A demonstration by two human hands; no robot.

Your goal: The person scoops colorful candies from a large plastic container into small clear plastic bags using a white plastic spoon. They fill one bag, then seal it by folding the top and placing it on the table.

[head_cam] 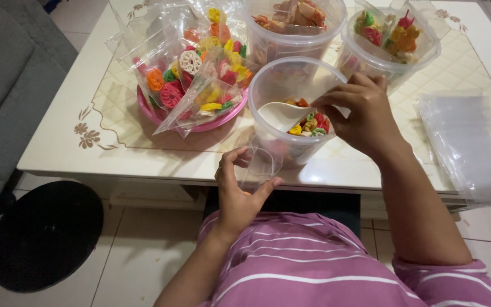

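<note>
My right hand (363, 116) grips the handle of a white plastic scoop (281, 115) that dips into a clear round tub (268, 85) of small colourful snack pieces (311, 123). My left hand (237, 193) holds a small clear plastic bag (261, 165) open just below the tub, at the table's near edge. A pink plate (160, 115) to the left carries several filled clear bags of the same colourful pieces (191, 79).
Two more clear tubs of snacks (291, 23) (390, 40) stand behind the near one. A stack of flat clear bags (464, 142) lies at the right on the white table (58, 148). A black round stool (44, 236) stands on the tiled floor at left.
</note>
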